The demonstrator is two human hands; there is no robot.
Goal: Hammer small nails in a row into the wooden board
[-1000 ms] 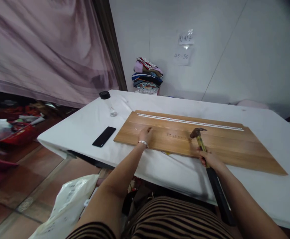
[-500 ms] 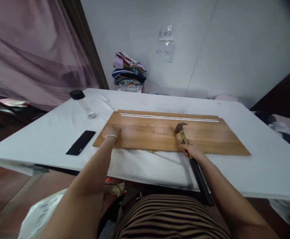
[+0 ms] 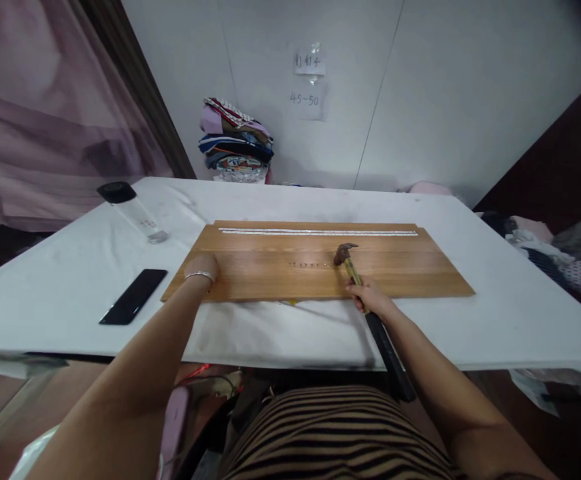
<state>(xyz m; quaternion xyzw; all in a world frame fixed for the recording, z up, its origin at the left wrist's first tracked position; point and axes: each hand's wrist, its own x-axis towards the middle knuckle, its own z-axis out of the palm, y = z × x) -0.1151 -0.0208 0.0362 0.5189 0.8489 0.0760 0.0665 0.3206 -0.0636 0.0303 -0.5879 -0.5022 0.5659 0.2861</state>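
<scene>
My right hand [image 3: 365,294] is wrapped round the handle of a claw hammer [image 3: 353,272], its black grip end reaching back toward my body. The hammer head is over the middle of a wooden board [image 3: 395,270], at the right end of a short row of nails [image 3: 310,265] standing in the wood. At the board's left end, my left hand [image 3: 202,265], with a bracelet at the wrist, is low over the surface. It looks closed, its fingers curled under; whatever they hold is hidden. Two white strips [image 3: 320,233] run along the board's far side.
The board lies on a white-covered table [image 3: 280,333]. Left of it are a black phone [image 3: 133,297] and a clear bottle with a dark lid [image 3: 138,213]. Folded clothes [image 3: 237,141] are stacked by the wall, under paper signs [image 3: 309,83]. A pinkish phone-like object [image 3: 174,427] is below the table edge.
The whole scene has shifted left in the picture as my head turned. My left hand looks more curled than before. The hammer stays beside the nail row in my right hand.
</scene>
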